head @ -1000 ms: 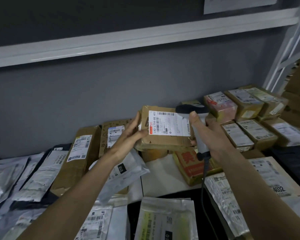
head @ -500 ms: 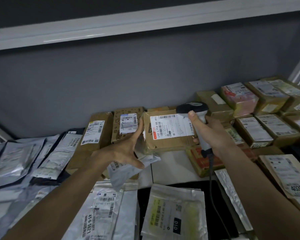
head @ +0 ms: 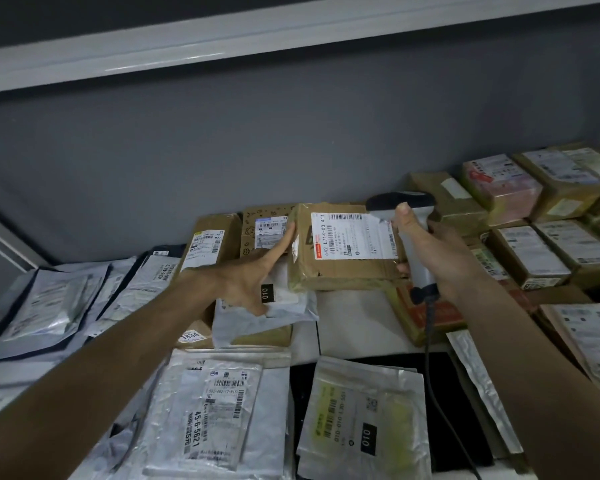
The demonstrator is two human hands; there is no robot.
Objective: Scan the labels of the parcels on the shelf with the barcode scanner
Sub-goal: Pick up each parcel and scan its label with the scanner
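1. The left hand (head: 253, 282) lies flat and open, fingers straight, its fingertips against the left edge of the cardboard parcel (head: 343, 251) — steadying it, not gripping it. The thumb rests on a crumpled white mailer (head: 274, 306) beneath.
2. That parcel sits propped on the shelf (head: 354, 317) among the other boxes, its white label (head: 355, 235) facing up and toward the camera, barcode strip along the top edge.
3. To scan well, I judge the left hand should keep the box tilted so the label stays flat to the reader, fingers clear of the printed bars.
4. The right hand (head: 437, 258) is wrapped around the grip of the barcode scanner (head: 407, 223), whose dark head hangs just over the label's upper right corner. The nose probably wants backing off and aiming leftward — it looks too close to take in the whole code.
5. Hard to make out: whether the forefinger presses a trigger, and whether any scan beam falls on the label. Part of the label's right edge is covered by the scanner head.
6. The scanner's cable (head: 430, 375) runs down out of frame; the boxes at far right (head: 548, 251) are cut off, their print too small to read.
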